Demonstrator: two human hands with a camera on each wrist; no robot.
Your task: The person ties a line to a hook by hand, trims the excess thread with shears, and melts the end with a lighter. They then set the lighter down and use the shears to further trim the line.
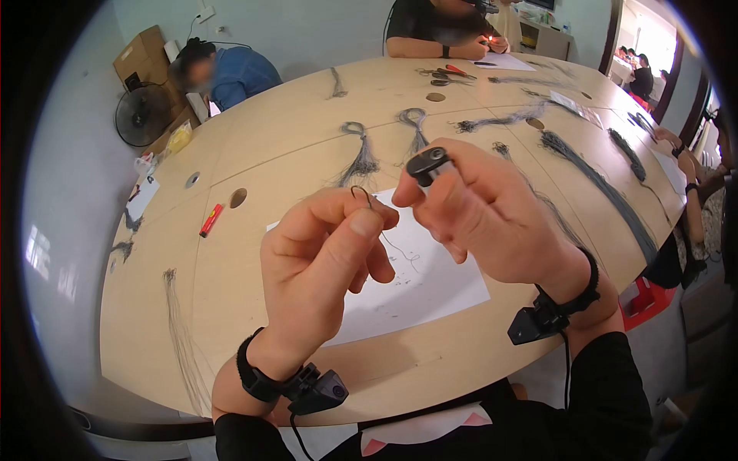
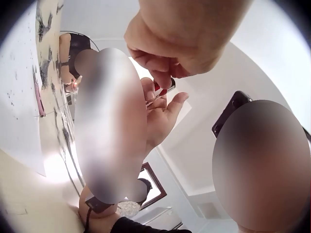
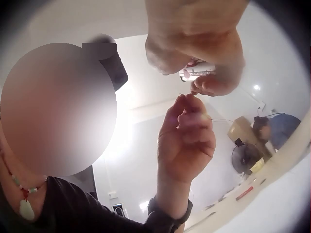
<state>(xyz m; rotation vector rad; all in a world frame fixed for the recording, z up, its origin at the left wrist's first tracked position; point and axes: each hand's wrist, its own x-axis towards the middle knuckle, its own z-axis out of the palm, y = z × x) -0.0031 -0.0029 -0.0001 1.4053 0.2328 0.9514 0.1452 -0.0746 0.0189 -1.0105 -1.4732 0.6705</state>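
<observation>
Raised above the table, my left hand pinches a small dark fish hook between thumb and index finger. A thin line trails below those fingertips over a white sheet of paper. Close on the right, my right hand grips a lighter, its black and metal top pointing toward the hook; no flame shows. The right wrist view shows the lighter's printed pale body inside the curled fingers, just above the left fingertips.
Bundles of grey line and looped bundles lie across the table. A red lighter lies at left, near a round hole. Scissors lie at the far side. Other people sit around the table, one holding a small flame.
</observation>
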